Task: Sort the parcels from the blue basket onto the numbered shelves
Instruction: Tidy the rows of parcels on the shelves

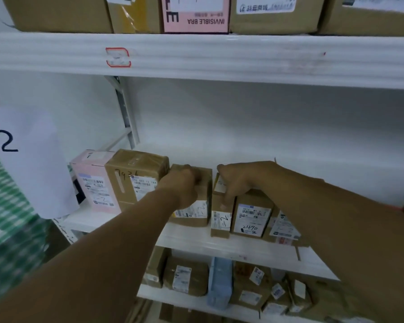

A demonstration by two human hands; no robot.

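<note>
On the middle shelf (191, 238), the left hand (182, 185) was seen with its fingers (191, 171) curled over the top of a brown parcel (196, 213), which was held upright with its label marked "-2" facing outward. The right hand (236, 180) was laid over a narrow parcel (219, 222), its fingers (226, 201) bent down around the top and front of that box, so that it was gripped. The two parcels were set just beside each other between the two sets of fingers. Immediately left of the left fingers a taped box (135, 173) inked "7936" was found, touching the held parcel, and beyond it a pink box (93, 180). Just right of the right fingers a labelled box (252, 217) marked "2490 -2" was stood against the narrow parcel. Well left of both hands a paper sheet (28, 159) written "-2" was hung. Below the fingers, further parcels and a blue padded packet (219, 280) were stored on the lower shelf (187, 299).
</note>
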